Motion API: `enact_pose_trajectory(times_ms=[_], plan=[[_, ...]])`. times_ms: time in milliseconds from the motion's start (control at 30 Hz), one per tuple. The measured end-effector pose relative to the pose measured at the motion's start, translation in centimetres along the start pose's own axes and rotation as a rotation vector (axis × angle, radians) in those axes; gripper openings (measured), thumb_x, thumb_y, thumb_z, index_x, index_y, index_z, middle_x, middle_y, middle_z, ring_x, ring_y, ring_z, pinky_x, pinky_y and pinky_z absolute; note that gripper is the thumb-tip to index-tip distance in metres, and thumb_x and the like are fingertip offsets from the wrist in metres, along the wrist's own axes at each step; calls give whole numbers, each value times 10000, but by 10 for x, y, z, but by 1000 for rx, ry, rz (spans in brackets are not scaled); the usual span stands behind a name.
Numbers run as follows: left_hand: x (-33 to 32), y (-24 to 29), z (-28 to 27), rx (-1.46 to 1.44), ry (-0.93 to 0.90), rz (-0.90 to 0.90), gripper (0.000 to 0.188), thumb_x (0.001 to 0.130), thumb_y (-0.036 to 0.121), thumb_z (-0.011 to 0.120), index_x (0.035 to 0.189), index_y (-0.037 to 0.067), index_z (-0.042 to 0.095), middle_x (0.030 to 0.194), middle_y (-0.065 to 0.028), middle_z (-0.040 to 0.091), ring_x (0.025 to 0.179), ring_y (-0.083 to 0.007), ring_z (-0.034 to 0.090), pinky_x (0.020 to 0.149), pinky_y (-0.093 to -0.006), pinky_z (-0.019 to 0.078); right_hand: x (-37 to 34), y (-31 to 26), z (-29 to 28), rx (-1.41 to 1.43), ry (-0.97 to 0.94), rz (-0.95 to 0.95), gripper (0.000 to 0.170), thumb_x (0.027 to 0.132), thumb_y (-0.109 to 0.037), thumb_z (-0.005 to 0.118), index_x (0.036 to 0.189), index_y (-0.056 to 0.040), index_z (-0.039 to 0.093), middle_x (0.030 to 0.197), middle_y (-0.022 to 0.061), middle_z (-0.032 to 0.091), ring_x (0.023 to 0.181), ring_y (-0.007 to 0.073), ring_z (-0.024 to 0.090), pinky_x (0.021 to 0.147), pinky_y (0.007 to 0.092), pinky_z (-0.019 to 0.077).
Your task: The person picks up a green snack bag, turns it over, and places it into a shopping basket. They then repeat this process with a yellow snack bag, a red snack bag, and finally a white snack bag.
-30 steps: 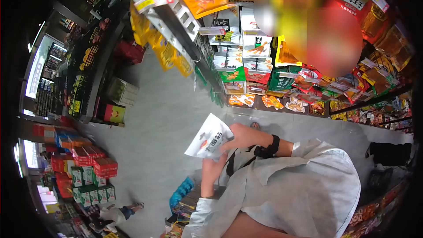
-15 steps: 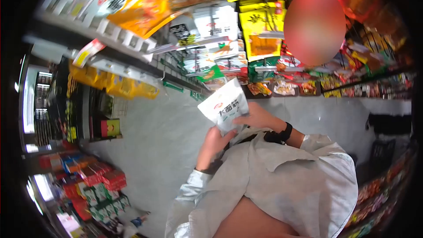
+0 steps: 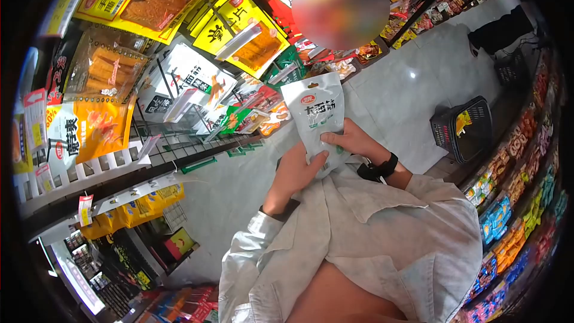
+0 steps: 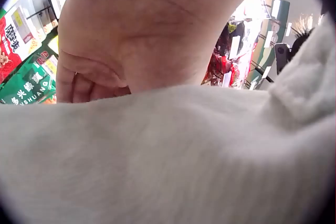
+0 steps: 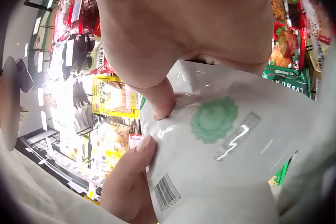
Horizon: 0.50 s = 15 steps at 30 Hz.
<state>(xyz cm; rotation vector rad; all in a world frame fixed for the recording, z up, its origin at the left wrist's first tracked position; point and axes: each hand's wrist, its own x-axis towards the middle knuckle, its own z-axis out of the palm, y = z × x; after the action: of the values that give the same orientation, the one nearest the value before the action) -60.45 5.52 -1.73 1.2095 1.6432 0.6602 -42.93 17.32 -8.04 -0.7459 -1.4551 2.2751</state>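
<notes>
A white snack bag (image 3: 315, 113) with dark lettering and a small red logo is held upright before the chest in the head view. The left hand (image 3: 294, 170) pinches its lower left edge, thumb on the front. On the other side the right hand (image 3: 351, 140) grips the bag, its thumb across the front. In the right wrist view the bag (image 5: 231, 134) shows a green emblem and a barcode, with the right hand (image 5: 184, 29) above and the left hand (image 5: 128, 184) at its edge. The left wrist view shows the left palm (image 4: 131, 35); a sleeve hides the bag.
Hanging snack bags, including a yellow one (image 3: 242, 36) and an orange one (image 3: 101, 131), fill the racks at the upper left. A black basket (image 3: 463, 128) stands on the grey floor (image 3: 394, 104). Shelves of colourful packets (image 3: 511, 227) line the right side.
The view has turned, bringing the rack closer at left and the basket into sight. The bag has come more upright and slightly right, still held by both hands.
</notes>
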Motion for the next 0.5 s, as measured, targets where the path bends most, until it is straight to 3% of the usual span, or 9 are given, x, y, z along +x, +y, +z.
enact_pose_trajectory(times_ms=[167, 500], plan=[[-22, -5, -3, -41, 85, 11, 486, 921, 285, 695, 1308, 12, 582, 1066, -178, 730, 907, -286, 716, 816, -380, 533, 7, -5, 15, -55, -110, -7, 412, 937, -146, 705, 1317, -16, 614, 1242, 68, 685, 1108, 137, 620, 971, 335, 500], [-111, -48, 1, -315, 396, -85, 392, 924, 149, 696, 1269, -9, 598, 1063, -118, 735, 955, -179, 692, 865, -333, 531, 14, 6, 91, -240, -303, -26, 443, 918, -115, 722, 1337, -30, 608, 1240, 66, 689, 1099, 147, 625, 953, 336, 509]])
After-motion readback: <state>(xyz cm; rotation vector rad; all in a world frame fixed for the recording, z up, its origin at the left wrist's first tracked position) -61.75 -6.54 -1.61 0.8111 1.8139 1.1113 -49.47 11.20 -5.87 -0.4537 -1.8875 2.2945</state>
